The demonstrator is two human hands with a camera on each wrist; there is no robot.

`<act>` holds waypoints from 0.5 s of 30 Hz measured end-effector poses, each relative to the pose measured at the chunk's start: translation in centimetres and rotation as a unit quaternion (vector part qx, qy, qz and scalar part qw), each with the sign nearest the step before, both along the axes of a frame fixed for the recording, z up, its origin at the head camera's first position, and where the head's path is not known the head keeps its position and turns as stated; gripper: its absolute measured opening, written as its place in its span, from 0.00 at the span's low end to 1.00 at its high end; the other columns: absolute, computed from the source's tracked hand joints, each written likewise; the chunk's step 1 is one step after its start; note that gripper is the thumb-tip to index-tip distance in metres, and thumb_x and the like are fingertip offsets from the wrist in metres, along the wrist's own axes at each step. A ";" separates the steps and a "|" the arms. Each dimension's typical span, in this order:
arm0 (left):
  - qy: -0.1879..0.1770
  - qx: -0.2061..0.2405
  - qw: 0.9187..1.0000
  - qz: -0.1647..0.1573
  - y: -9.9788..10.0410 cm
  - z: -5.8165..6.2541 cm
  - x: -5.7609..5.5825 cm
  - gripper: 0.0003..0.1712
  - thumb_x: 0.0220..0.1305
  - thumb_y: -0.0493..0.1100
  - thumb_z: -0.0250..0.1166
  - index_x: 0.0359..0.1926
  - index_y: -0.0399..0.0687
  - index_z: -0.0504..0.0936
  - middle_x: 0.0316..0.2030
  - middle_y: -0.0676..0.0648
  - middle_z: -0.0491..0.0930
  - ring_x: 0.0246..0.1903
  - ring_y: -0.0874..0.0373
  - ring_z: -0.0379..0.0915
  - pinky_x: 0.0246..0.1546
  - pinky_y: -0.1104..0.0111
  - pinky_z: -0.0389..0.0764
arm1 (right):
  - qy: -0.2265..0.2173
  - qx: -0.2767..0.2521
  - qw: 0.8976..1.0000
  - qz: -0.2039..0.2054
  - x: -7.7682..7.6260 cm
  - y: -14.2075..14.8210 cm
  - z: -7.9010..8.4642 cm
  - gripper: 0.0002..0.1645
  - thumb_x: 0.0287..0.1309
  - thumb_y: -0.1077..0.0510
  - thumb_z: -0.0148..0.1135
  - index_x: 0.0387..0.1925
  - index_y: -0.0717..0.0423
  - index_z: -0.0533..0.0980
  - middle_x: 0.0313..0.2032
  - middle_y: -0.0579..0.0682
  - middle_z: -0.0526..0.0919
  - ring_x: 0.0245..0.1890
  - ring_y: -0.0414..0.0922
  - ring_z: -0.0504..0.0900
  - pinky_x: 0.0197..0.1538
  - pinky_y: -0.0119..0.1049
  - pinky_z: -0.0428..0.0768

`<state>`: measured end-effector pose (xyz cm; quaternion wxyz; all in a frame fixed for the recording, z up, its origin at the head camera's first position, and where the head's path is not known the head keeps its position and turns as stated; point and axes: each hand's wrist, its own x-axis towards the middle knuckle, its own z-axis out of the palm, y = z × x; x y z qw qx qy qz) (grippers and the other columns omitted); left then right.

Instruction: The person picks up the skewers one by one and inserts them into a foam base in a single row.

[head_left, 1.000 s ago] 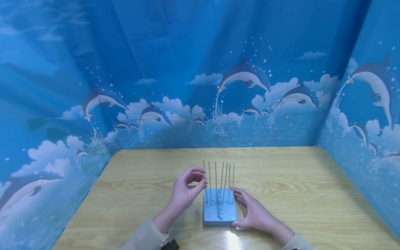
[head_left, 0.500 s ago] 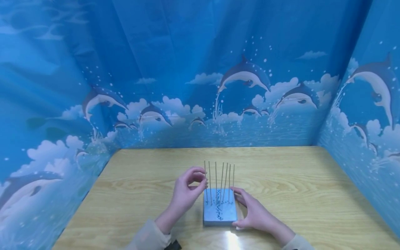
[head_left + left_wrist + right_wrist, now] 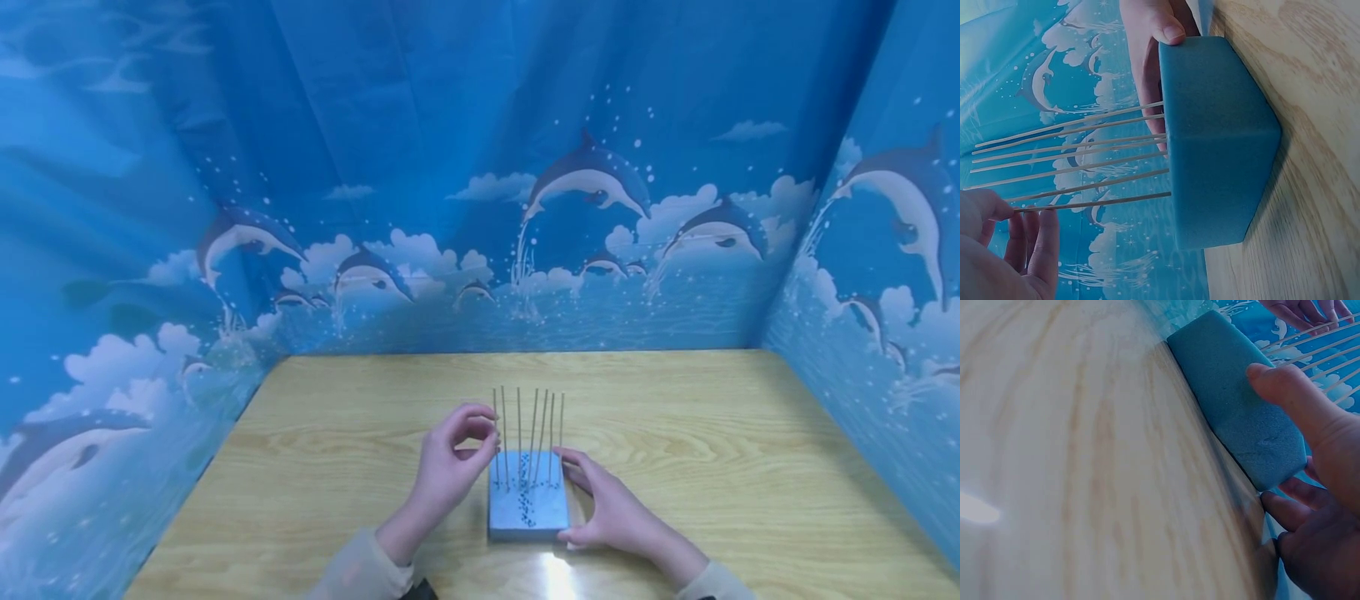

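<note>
A blue foam block [image 3: 508, 510] lies flat on the table, its top dotted with small dark holes. Several thin wooden sticks [image 3: 1066, 167] stand in a row in it, some slightly leaning. Between thumb and fingertips, my left hand [image 3: 444, 467] pinches the outermost left stick [image 3: 1100, 203] around its upper half; that stick's lower end meets the foam. My right hand [image 3: 618, 515] holds the block's right side, thumb at the near corner and fingers at the far one. In the right wrist view, the thumb [image 3: 1291, 394] presses over the block's edge.
The wood-grain table [image 3: 337, 442] stretches out around the block. A blue curtain [image 3: 420, 125] printed with dolphins and clouds encloses its back and both sides. A small black object [image 3: 420, 590] shows at the bottom edge by the left sleeve.
My left hand has shifted slightly right, bringing the top of the pinched stick closer to its neighbour. The right hand and the block stay in place.
</note>
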<state>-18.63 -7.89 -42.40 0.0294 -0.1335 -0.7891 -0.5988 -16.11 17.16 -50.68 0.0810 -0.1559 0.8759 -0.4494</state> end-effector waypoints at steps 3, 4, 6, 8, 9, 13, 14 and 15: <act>0.001 0.002 1.000 0.000 0.0 0.0 0.0 0.16 0.61 0.35 0.66 0.47 0.57 0.80 0.41 0.50 0.84 0.43 0.57 0.83 0.39 0.73 0.87 | 0.004 -0.001 1.000 0.003 0.0 0.0 -0.1 0.71 0.28 0.49 0.83 0.74 0.54 0.54 0.71 0.61 0.63 0.68 0.57 0.71 0.72 0.56 0.58; 0.000 0.002 1.000 0.000 0.0 0.0 0.0 0.15 0.61 0.35 0.66 0.47 0.57 0.80 0.41 0.49 0.84 0.43 0.57 0.83 0.39 0.73 0.87 | 0.005 -0.001 1.000 0.004 -0.1 0.0 -0.1 0.71 0.28 0.48 0.83 0.74 0.54 0.54 0.72 0.61 0.63 0.68 0.57 0.71 0.72 0.56 0.59; -0.002 0.003 1.000 0.000 0.0 -0.1 0.0 0.16 0.61 0.35 0.66 0.47 0.57 0.80 0.41 0.49 0.84 0.43 0.56 0.83 0.39 0.72 0.87 | 0.007 -0.002 1.000 0.005 -0.1 0.1 -0.2 0.71 0.28 0.48 0.83 0.74 0.54 0.54 0.72 0.61 0.63 0.68 0.56 0.71 0.72 0.56 0.60; -0.003 0.003 1.000 0.003 0.0 -0.1 0.0 0.16 0.61 0.35 0.66 0.47 0.57 0.80 0.41 0.49 0.84 0.43 0.57 0.83 0.39 0.73 0.87 | 0.010 -0.001 1.000 0.006 -0.1 0.1 -0.2 0.70 0.28 0.48 0.83 0.74 0.54 0.55 0.72 0.61 0.63 0.67 0.56 0.71 0.71 0.56 0.61; -0.003 0.003 1.000 0.004 0.1 -0.2 0.0 0.16 0.61 0.35 0.66 0.48 0.56 0.80 0.41 0.49 0.84 0.43 0.57 0.83 0.39 0.73 0.87 | 0.010 -0.001 1.000 0.007 -0.1 0.1 -0.1 0.70 0.29 0.48 0.83 0.74 0.54 0.55 0.72 0.61 0.63 0.68 0.56 0.71 0.71 0.55 0.61; 0.003 0.001 1.000 0.001 0.2 -0.2 0.0 0.15 0.61 0.35 0.66 0.49 0.50 0.80 0.42 0.46 0.84 0.43 0.56 0.83 0.39 0.73 0.87 | 0.014 0.001 1.000 0.009 -0.1 0.1 -0.1 0.70 0.29 0.47 0.83 0.74 0.54 0.55 0.71 0.62 0.64 0.67 0.56 0.72 0.71 0.55 0.62; 0.003 0.001 1.000 0.001 0.3 -0.1 0.0 0.15 0.61 0.35 0.66 0.50 0.49 0.80 0.43 0.45 0.84 0.43 0.56 0.83 0.39 0.73 0.87 | 0.015 0.000 1.000 0.010 -0.1 0.1 0.0 0.70 0.29 0.47 0.83 0.74 0.54 0.55 0.71 0.62 0.64 0.67 0.56 0.72 0.71 0.55 0.62; 0.004 0.000 1.000 0.001 0.3 -0.1 0.1 0.16 0.61 0.35 0.65 0.50 0.47 0.80 0.43 0.44 0.84 0.43 0.56 0.83 0.39 0.73 0.87 | 0.016 -0.002 1.000 0.011 -0.1 0.0 0.0 0.70 0.29 0.47 0.83 0.74 0.55 0.55 0.71 0.62 0.64 0.67 0.56 0.72 0.71 0.55 0.62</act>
